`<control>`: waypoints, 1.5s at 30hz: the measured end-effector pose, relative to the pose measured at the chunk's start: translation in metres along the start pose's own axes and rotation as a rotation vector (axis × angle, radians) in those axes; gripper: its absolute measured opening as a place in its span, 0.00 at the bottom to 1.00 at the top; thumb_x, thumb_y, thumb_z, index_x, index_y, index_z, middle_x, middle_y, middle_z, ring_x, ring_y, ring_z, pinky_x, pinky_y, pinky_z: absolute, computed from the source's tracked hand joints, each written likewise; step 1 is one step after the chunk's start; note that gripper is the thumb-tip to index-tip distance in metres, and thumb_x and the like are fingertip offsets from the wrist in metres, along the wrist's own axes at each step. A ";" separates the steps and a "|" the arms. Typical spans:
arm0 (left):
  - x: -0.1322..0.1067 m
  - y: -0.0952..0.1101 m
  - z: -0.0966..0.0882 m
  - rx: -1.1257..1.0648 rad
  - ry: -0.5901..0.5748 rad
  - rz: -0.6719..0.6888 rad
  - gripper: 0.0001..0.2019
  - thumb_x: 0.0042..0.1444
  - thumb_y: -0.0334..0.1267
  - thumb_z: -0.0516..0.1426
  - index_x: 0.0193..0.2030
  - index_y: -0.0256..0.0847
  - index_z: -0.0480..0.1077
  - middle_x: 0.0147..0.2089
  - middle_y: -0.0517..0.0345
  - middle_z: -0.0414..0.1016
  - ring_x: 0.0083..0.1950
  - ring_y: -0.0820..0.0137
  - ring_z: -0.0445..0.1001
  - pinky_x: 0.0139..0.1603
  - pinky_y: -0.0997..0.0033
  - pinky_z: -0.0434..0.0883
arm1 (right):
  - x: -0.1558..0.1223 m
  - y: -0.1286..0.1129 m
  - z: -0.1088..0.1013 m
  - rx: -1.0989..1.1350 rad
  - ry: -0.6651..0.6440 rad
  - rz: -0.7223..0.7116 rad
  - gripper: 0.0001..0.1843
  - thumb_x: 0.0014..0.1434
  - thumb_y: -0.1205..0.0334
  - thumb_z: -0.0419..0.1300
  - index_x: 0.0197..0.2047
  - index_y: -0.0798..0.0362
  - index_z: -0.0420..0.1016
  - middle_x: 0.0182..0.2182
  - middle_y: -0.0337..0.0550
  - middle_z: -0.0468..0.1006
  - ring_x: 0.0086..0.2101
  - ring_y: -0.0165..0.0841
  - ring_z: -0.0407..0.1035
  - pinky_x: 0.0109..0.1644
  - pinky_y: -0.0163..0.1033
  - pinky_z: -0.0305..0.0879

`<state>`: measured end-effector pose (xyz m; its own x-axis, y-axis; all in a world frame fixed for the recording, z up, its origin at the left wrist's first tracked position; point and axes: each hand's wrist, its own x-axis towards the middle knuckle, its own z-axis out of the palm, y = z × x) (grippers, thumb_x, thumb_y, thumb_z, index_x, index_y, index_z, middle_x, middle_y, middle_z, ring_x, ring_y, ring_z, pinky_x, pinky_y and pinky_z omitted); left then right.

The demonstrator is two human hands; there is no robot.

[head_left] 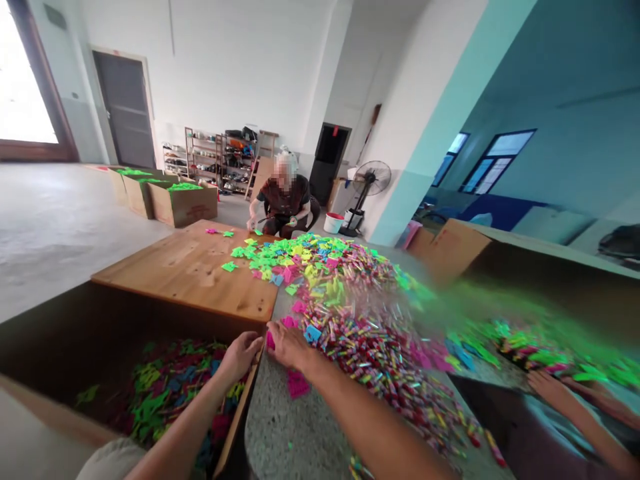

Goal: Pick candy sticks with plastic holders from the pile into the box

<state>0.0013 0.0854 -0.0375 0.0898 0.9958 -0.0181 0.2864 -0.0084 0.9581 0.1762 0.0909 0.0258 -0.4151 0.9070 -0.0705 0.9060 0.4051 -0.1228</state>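
My left hand [241, 355] is above the right rim of a deep cardboard box [60, 313]. Its fingers are curled together, and whatever they may hold is hidden. Inside the box lies a heap of flat plastic pieces [150, 407] in green, pink, blue and yellow. Just right of the rim, my right hand [289, 345] is closed at the table edge on a pink plastic piece [271, 339]. Another pink piece [299, 385] lies below that hand, and a blue piece [313, 334] is beside it. Small multicoloured sticks [370, 360] are piled to the right.
A wooden board [185, 273] lies beyond the box. Across the stone table [280, 427], a seated person [285, 200] handles pieces. At right, another person's hands [555, 393] are beside a large carton [455, 247]. Several filled cartons [185, 205] stand on the floor behind.
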 end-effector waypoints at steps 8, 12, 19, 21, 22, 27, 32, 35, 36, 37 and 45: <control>-0.011 0.003 0.005 0.070 -0.099 -0.025 0.13 0.49 0.41 0.66 0.41 0.38 0.81 0.36 0.52 0.83 0.36 0.62 0.78 0.37 0.69 0.72 | -0.033 0.011 0.021 0.237 0.124 -0.246 0.27 0.63 0.61 0.62 0.65 0.51 0.67 0.60 0.51 0.74 0.56 0.41 0.71 0.59 0.43 0.67; -0.010 0.006 -0.003 -0.283 -0.103 -0.299 0.15 0.49 0.39 0.68 0.43 0.35 0.79 0.27 0.57 0.78 0.23 0.70 0.72 0.25 0.73 0.69 | -0.065 0.046 0.004 0.207 0.181 0.225 0.15 0.72 0.60 0.51 0.56 0.50 0.75 0.48 0.45 0.81 0.46 0.34 0.74 0.52 0.36 0.67; -0.004 0.022 -0.021 -0.965 -0.026 -0.385 0.13 0.54 0.27 0.65 0.47 0.33 0.78 0.43 0.46 0.84 0.35 0.68 0.82 0.32 0.74 0.78 | -0.115 0.090 -0.012 -0.014 0.051 0.449 0.19 0.67 0.71 0.50 0.54 0.55 0.78 0.51 0.55 0.78 0.49 0.38 0.73 0.52 0.37 0.63; -0.003 0.022 -0.022 -1.040 -0.003 -0.353 0.15 0.55 0.26 0.64 0.50 0.35 0.78 0.44 0.47 0.84 0.36 0.69 0.83 0.32 0.76 0.78 | -0.115 0.090 -0.010 -0.049 0.009 0.438 0.19 0.66 0.71 0.51 0.55 0.55 0.77 0.51 0.55 0.77 0.50 0.39 0.72 0.52 0.38 0.63; -0.002 0.021 -0.022 -1.076 0.015 -0.351 0.15 0.56 0.26 0.64 0.51 0.35 0.78 0.44 0.48 0.84 0.35 0.70 0.82 0.31 0.77 0.77 | -0.113 0.089 -0.009 -0.064 -0.010 0.430 0.19 0.66 0.71 0.52 0.56 0.54 0.77 0.51 0.56 0.77 0.49 0.39 0.72 0.52 0.38 0.63; 0.002 0.015 -0.027 -1.262 0.092 -0.406 0.13 0.58 0.23 0.62 0.49 0.39 0.78 0.39 0.53 0.84 0.35 0.72 0.82 0.31 0.81 0.77 | -0.100 0.095 -0.009 -0.132 -0.061 0.386 0.24 0.66 0.70 0.53 0.63 0.55 0.71 0.50 0.57 0.77 0.50 0.40 0.72 0.52 0.38 0.63; 0.008 0.011 -0.037 -1.397 0.168 -0.355 0.13 0.58 0.21 0.61 0.48 0.37 0.77 0.42 0.51 0.84 0.38 0.72 0.83 0.38 0.81 0.79 | -0.098 0.110 -0.011 -0.168 -0.050 0.350 0.22 0.67 0.68 0.52 0.63 0.52 0.72 0.48 0.53 0.80 0.47 0.40 0.74 0.47 0.38 0.63; 0.010 0.010 -0.039 -1.424 0.218 -0.351 0.14 0.59 0.20 0.61 0.50 0.35 0.76 0.41 0.49 0.84 0.38 0.71 0.84 0.38 0.79 0.80 | -0.097 0.110 -0.017 -0.116 0.142 0.359 0.17 0.70 0.62 0.51 0.53 0.53 0.79 0.47 0.54 0.79 0.45 0.39 0.74 0.46 0.39 0.64; 0.010 0.010 -0.040 -1.429 0.231 -0.361 0.14 0.59 0.21 0.61 0.51 0.35 0.76 0.40 0.49 0.84 0.37 0.71 0.84 0.38 0.80 0.80 | -0.095 0.106 -0.020 -0.052 0.225 0.368 0.17 0.70 0.60 0.51 0.50 0.53 0.80 0.47 0.54 0.79 0.45 0.39 0.74 0.47 0.39 0.64; 0.010 0.012 -0.040 -1.433 0.244 -0.369 0.15 0.59 0.21 0.61 0.51 0.35 0.76 0.40 0.49 0.84 0.36 0.71 0.83 0.37 0.80 0.80 | -0.092 0.101 -0.023 0.040 0.299 0.375 0.17 0.70 0.58 0.52 0.49 0.53 0.81 0.46 0.53 0.80 0.44 0.39 0.74 0.47 0.39 0.65; -0.001 0.025 -0.036 -1.430 0.217 -0.334 0.16 0.58 0.18 0.61 0.53 0.30 0.76 0.45 0.45 0.84 0.41 0.69 0.84 0.43 0.78 0.81 | -0.029 0.022 -0.025 1.061 0.273 0.189 0.25 0.62 0.51 0.61 0.60 0.51 0.70 0.39 0.45 0.83 0.32 0.34 0.75 0.35 0.37 0.69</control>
<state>-0.0264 0.0874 -0.0036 0.0327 0.9284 -0.3701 -0.9052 0.1846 0.3829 0.2099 0.0766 0.0497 -0.1276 0.9915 0.0264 0.3680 0.0720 -0.9270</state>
